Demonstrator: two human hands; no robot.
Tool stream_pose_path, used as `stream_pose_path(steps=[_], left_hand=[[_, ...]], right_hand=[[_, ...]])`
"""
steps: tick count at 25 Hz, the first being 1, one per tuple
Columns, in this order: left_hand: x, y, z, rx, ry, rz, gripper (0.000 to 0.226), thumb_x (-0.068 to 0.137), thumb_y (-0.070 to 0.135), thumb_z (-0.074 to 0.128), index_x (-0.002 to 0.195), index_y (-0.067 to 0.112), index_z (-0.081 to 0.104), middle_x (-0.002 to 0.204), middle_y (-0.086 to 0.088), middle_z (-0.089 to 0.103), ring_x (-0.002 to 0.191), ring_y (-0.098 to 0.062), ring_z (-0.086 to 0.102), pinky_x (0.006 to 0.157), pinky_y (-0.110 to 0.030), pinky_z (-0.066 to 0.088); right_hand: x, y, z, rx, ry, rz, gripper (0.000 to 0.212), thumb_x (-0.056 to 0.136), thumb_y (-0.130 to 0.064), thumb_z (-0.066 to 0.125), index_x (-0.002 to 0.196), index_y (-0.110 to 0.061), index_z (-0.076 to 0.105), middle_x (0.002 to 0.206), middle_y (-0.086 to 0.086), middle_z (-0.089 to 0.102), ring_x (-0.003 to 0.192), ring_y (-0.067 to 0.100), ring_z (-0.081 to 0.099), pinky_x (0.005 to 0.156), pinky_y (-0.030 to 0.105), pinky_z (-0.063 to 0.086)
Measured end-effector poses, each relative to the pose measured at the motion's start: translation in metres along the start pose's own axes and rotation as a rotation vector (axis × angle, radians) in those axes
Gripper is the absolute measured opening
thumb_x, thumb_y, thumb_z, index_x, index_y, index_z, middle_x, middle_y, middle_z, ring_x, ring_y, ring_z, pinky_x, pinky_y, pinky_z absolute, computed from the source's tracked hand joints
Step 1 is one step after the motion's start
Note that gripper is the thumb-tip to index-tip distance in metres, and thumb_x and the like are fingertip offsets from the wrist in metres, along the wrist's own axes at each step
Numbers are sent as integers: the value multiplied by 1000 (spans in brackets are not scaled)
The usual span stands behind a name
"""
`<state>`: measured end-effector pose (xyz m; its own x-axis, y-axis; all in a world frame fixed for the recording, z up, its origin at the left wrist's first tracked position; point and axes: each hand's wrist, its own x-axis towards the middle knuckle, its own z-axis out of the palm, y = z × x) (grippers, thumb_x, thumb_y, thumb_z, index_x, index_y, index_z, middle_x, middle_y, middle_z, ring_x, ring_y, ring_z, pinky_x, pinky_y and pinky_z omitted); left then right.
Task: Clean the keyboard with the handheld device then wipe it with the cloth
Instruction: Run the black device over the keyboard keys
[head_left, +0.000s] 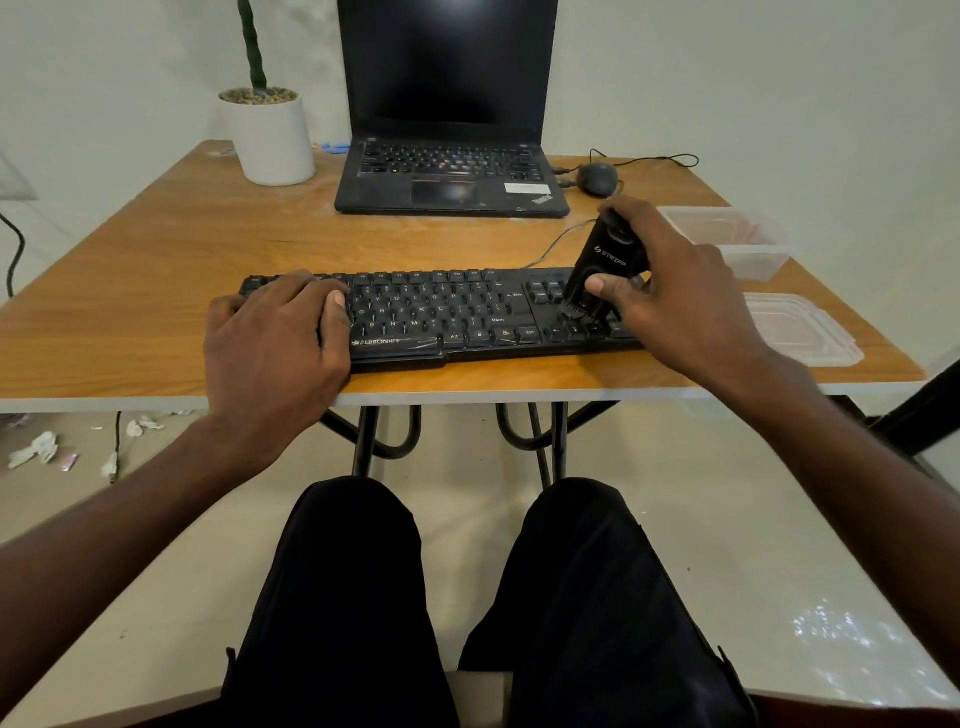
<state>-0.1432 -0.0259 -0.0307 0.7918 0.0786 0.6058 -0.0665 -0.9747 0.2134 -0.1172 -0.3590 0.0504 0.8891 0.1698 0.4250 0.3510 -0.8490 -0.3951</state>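
Observation:
A black keyboard (441, 317) lies along the near edge of the wooden table (156, 291). My left hand (275, 343) rests flat on its left end, fingers spread over the keys. My right hand (675, 291) grips a black handheld device (608, 265), tilted, with its brush tip down on the arrow keys at the keyboard's right end. No cloth is visible.
An open black laptop (447, 171) stands behind the keyboard, with a wired mouse (597, 179) to its right. A white plant pot (270, 137) sits at the back left. A clear plastic container (727, 239) and its lid (800, 327) lie at the right edge.

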Motion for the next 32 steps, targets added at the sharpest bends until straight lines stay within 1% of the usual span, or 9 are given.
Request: stream_pose_path(steps=[4,9,14,19,21,23,26,29,32], left_hand=[[0,1,0,2,5,-3,39,114,33,35,118,18,70,117,-2,70,104,-25,62,95,-48,37],[1,1,1,5,9,21,40,115,36,32,117,19,69,117,-1,70,103,-26,62,94,-48,37],[0,-2,2,0,-5,24,42,115,39,29,117,21,67,118,1,69,102,-25,62,96,-49,37],[7,-10,-11,-84,-75,75,52,113,54,26,121,24,68,123,1,70,108,-23,65,97,-49,40],[15,-26,-25,-229,-101,97,53,109,62,32,127,26,67,128,3,69,111,-19,64,95,-46,46],[24,-57,-38,-438,-239,-8,63,97,77,41,141,36,59,143,8,61,120,-13,58,95,-38,45],[32,-102,-50,-552,-668,-190,119,56,101,62,158,51,28,165,11,36,135,-15,48,97,-32,43],[33,-121,-48,-627,-883,-130,151,47,74,91,166,45,2,175,19,12,154,-9,26,110,-21,36],[36,-124,-40,-639,-909,-116,152,55,53,100,166,47,-4,174,18,14,154,-7,29,124,-34,34]], right_hand=[[8,3,-28,-194,-245,73,62,97,-31,67,148,-42,35,134,7,65,115,35,62,91,53,55],[-4,-5,-32,-67,-237,5,59,95,-18,70,139,-43,40,127,4,66,107,29,63,83,47,56],[-5,5,-46,-351,-167,143,58,96,-20,69,144,-37,41,131,11,62,104,34,57,74,38,39],[-6,-7,-28,36,-17,65,56,94,-25,72,141,-35,44,126,2,65,108,28,61,84,39,50],[-2,-21,-15,162,-5,17,55,94,-26,72,140,-36,44,119,-5,65,100,17,62,77,25,50],[3,-41,0,258,-55,-56,58,95,-24,71,143,-38,43,119,-9,61,95,4,61,69,7,46],[18,-78,26,379,-168,-167,63,98,-22,68,148,-43,37,128,-10,56,102,1,62,69,8,54],[36,-119,53,480,-250,-284,60,98,-22,68,148,-42,41,121,-19,54,106,2,61,74,12,56],[48,-157,80,538,-322,-381,59,96,-20,70,147,-36,46,124,-17,55,111,2,59,80,12,56]])
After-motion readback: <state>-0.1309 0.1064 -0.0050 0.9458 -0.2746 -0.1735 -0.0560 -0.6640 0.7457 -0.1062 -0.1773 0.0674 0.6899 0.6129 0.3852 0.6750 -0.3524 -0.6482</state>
